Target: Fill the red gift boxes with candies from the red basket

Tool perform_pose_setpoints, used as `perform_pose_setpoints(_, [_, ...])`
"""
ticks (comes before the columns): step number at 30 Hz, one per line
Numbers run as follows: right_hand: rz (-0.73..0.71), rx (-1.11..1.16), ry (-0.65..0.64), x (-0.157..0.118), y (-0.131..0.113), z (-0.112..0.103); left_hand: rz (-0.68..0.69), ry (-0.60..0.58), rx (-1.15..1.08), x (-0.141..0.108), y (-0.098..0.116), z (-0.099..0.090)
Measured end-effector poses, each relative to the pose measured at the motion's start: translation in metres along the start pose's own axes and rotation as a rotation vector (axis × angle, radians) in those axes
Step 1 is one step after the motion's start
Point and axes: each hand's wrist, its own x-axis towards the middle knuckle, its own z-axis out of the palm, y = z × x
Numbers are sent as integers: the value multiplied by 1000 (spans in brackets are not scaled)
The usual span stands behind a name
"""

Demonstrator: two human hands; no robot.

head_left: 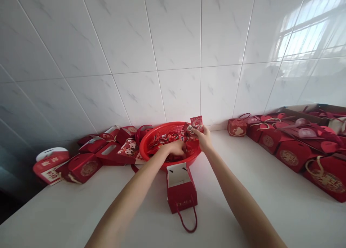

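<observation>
A red plastic basket (144, 146) full of small red wrapped packets (163, 138) stands against the wall. My left hand (177, 149) reaches down into it with curled fingers; what they close on, if anything, is hidden. At the basket's right rim, my right hand (202, 137) is closed on small red printed packets (196, 122), held upright above the rim. In front of the basket sits a red gift box (181, 195) with its top open, white inside. Its dark red cord handle (187, 229) lies toward me on the table.
Rows of closed red gift boxes (290, 154) fill the right side of the white table (235, 190). Behind them is an open carton (302, 109). More red boxes, some flattened or open (52, 163), lie on the left. The tiled wall (178, 93) bounds the back.
</observation>
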Motion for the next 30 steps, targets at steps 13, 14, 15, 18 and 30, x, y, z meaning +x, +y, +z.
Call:
perform_pose_setpoints(13, [-20, -11, 20, 0, 1, -2, 74, 439, -306, -3, -11, -34])
perform_pose_setpoints(14, [-16, -12, 20, 1, 1, -2, 62, 479, -315, -1, -13, -34])
perform_pose_setpoints(15, [-12, -12, 20, 1, 1, -2, 51, 525, -321, 1, -15, -34])
perform_pose_setpoints(18, [8, 4, 14, 1, 1, -2, 13, 695, -311, 5, -23, -36])
perform_pose_setpoints(30, [-24, 26, 28, 0, 0, -1, 215, 286, -57, 2, 4, -11])
